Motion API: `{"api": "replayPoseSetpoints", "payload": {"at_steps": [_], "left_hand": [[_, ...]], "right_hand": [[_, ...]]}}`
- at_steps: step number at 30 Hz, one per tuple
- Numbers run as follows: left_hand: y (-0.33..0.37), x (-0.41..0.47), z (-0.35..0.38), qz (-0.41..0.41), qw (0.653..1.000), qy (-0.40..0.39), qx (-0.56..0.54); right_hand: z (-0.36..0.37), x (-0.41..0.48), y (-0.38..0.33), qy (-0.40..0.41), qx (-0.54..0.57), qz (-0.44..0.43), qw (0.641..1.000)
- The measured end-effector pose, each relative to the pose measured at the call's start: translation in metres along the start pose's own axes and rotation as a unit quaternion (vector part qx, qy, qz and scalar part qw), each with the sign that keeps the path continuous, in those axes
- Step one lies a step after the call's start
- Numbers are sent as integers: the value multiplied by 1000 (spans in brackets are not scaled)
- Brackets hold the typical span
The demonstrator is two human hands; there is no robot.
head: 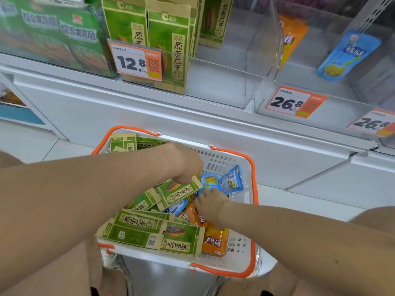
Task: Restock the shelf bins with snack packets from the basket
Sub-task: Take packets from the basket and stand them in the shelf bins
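A white basket (239, 246) with orange handles stands below the shelf, filled with green, blue and orange snack packets. My left hand (183, 163) reaches down into it and grips a green sunflower-seed packet (177, 194) by its top edge. My right hand (210, 202) is lower in the basket, its fingers curled down among the blue packets (229, 181) and orange packets (214, 242); what it grips is hidden. On the shelf above, a clear bin (224, 90) holds upright green packets (168, 50). The neighbouring bin holds an orange packet (291, 37) and a blue packet (348, 55).
Price tags reading 12.8 (134, 60) and 26.8 (296, 102) hang on the bin fronts. Green bags (55, 33) fill the bin at far left. The white shelf ledge (277, 146) juts out above the basket. The basket stands on a metal stand (162, 274).
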State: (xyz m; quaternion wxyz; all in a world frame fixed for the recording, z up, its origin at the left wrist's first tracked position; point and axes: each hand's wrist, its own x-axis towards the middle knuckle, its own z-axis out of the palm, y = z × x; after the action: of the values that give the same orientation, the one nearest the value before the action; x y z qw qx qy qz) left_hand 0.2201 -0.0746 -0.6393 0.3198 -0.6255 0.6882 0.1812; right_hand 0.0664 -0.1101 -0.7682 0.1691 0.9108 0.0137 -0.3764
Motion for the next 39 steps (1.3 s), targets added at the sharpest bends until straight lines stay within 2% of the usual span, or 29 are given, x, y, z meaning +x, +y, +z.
{"api": "replayPoseSetpoints", "payload": {"at_steps": [4, 9, 12, 15, 17, 19, 22, 24, 27, 29, 30, 32, 34, 36, 39], "left_hand": [[1, -3, -2, -1, 1000, 4, -1], [1, -11, -4, -3, 999, 12, -36], [1, -19, -8, -11, 999, 15, -49], [0, -28, -17, -49, 997, 39, -54], [1, -35, -25, -97, 990, 76, -74], [2, -40, -31, -158, 970, 153, -106], [-2, -47, -40, -227, 909, 276, -215], [-9, -47, -48, -216, 844, 338, -356], [-22, -42, -54, -106, 710, 418, -557], [-28, -43, -55, -63, 613, 460, -639], [-30, -45, -56, -53, 584, 475, -656], [-31, -47, -58, -45, 541, 498, -676], [-29, -50, -63, -35, 506, 504, -700], [-25, -53, -71, -26, 491, 509, -707], [-22, -56, -81, -4, 465, 515, -720]], "right_hand": [[-11, -2, 10, -38, -34, -2, 999], [-21, -9, 31, -37, -48, 15, 998], [-36, -25, 47, -30, 55, 55, 997], [-57, -47, 69, -14, 193, 103, 976], [-75, -65, 84, 20, 251, 130, 959], [-98, -85, 95, 71, 328, 166, 927], [-132, -114, 110, 146, 428, 220, 864], [-149, -130, 118, 176, 492, 249, 816], [-163, -147, 127, 213, 513, 279, 783], [-169, -155, 135, 271, 516, 299, 756], [-172, -157, 139, 295, 532, 296, 737], [-175, -161, 147, 321, 574, 284, 698], [-177, -164, 152, 336, 560, 274, 706], [-178, -164, 154, 358, 520, 279, 723], [-180, -165, 164, 391, 519, 294, 701]]}}
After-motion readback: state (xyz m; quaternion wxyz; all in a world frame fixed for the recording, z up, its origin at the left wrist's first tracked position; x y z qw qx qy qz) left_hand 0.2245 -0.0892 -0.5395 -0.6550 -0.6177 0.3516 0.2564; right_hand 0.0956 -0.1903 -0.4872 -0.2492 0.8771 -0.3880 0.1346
